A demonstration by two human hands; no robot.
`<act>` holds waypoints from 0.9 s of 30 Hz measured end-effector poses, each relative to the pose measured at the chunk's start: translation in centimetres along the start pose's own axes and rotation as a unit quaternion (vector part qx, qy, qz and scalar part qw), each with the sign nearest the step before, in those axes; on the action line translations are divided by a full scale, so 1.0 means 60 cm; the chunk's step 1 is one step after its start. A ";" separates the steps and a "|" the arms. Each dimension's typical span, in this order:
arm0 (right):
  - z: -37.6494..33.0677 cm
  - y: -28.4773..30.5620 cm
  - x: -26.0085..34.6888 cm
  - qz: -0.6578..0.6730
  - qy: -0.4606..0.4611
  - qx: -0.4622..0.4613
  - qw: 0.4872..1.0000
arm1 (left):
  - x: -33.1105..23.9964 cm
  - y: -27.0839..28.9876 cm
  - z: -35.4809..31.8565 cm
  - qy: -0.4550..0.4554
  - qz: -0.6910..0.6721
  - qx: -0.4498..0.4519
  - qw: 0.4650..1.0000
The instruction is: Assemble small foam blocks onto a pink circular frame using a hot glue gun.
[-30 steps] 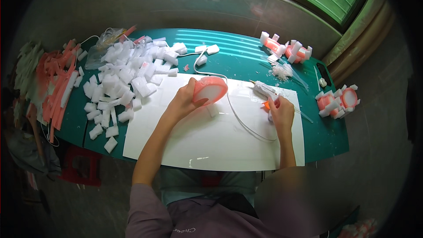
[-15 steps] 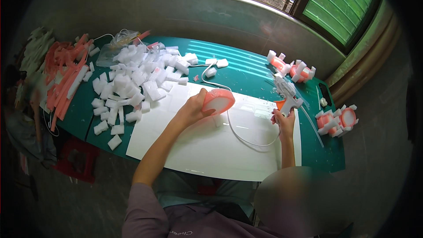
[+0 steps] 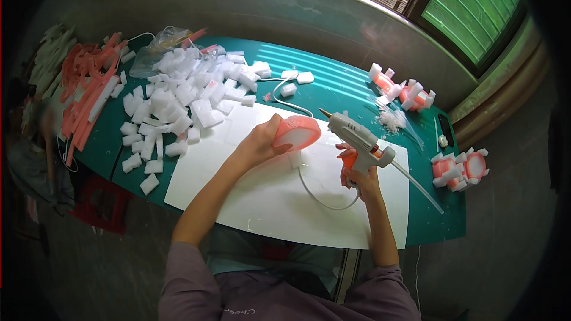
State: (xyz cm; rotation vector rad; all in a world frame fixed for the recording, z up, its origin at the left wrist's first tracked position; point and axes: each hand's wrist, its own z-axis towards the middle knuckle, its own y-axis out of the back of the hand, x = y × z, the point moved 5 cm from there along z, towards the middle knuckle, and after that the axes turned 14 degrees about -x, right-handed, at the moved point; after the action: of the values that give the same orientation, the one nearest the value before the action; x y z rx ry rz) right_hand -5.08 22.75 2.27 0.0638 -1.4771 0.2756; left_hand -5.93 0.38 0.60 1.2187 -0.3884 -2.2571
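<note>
Your right hand [image 3: 361, 181] is wrapped around the handle of the glue gun [image 3: 355, 133], above the right part of the glossy white board [image 3: 267, 208]. The gun's long axis runs diagonally: its brass-coloured nozzle points to the far left, and a translucent, rod-like glue stick [image 3: 418, 188] trails from the back toward the near right. Your left hand [image 3: 260, 144] grips the round pink piece [image 3: 300, 135] by its left side, over the board, its pale, flat face tilted toward you. Chunky, matte white foam blocks [image 3: 169, 98] heap on the left.
</note>
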 end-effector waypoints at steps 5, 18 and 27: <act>-0.009 -0.013 -0.010 -0.035 -0.041 0.027 0.998 | -0.004 -0.003 0.003 0.001 0.016 -0.004 1.000; -0.013 -0.018 -0.022 -0.025 -0.057 0.016 0.998 | -0.009 -0.003 0.000 -0.003 0.013 0.000 1.000; -0.020 -0.011 -0.017 -0.019 -0.053 0.016 0.998 | -0.007 -0.002 -0.001 0.009 0.016 -0.005 1.000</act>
State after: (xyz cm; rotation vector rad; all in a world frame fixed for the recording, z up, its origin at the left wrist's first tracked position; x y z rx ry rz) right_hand -3.85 22.22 1.21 0.1342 -1.5754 0.2681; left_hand -5.71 0.71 0.83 1.2192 -0.3858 -2.2165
